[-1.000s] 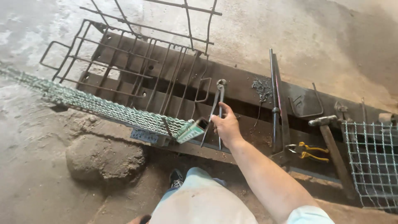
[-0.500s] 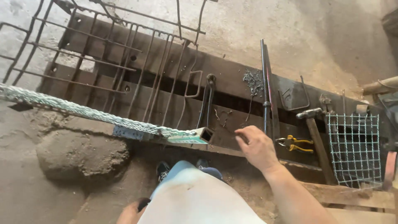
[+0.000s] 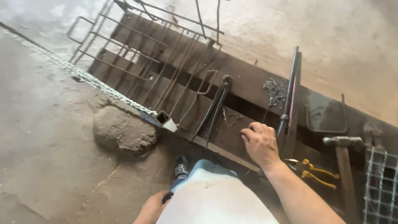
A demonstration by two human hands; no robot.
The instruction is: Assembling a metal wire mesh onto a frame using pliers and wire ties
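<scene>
My right hand (image 3: 260, 143) rests knuckles-up on the dark steel bench (image 3: 244, 79), fingers curled under, with nothing visible in them. It lies between long black pincers (image 3: 215, 108), which lie free on the bench to its left, and a long steel bar (image 3: 290, 91) just to its right. My left hand (image 3: 151, 207) shows only partly at the bottom edge beside my pale trouser knee (image 3: 211, 195), against a small dark thing; its grip is hidden.
A rebar cage (image 3: 157, 54) lies across the bench's far left. A mesh strip on a square tube (image 3: 166, 120) runs left, beside a concrete lump (image 3: 122, 130). Wire scraps (image 3: 275, 89), yellow-handled pliers (image 3: 317, 174), a hammer (image 3: 342, 143) and a wire grid (image 3: 379, 182) sit to the right.
My right hand let go of the pincers, which now lie on the bench, and moved right toward the steel bar. The view swung left and closer.
</scene>
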